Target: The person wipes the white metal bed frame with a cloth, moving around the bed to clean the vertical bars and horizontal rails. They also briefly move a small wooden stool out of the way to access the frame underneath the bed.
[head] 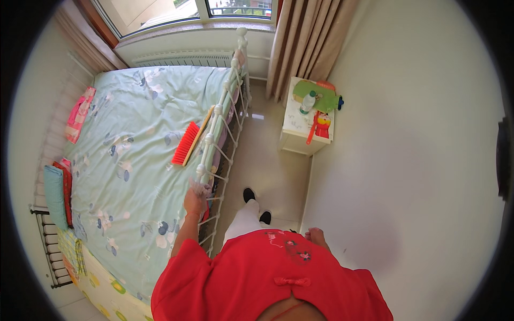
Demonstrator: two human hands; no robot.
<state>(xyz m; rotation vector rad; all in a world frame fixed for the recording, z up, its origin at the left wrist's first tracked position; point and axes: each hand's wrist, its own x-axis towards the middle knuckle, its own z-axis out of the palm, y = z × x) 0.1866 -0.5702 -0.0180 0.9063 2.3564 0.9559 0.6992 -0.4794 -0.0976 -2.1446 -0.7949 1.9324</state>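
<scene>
My left hand holds a thin, pale cloth against the top rail of the white metal bed frame. Farther along that rail lies a bed brush with red bristles and a wooden back, on the light blue floral sheet. My right hand is beside my body, near the wall, with the fingers partly curled; I see nothing in it, though its palm side is largely hidden.
A white bedside cabinet stands against the right wall, bearing a plastic bottle, a green item and a red-handled item. Folded textiles lie at the bed's left edge. Tiled floor runs between bed and wall; beige curtains hang ahead.
</scene>
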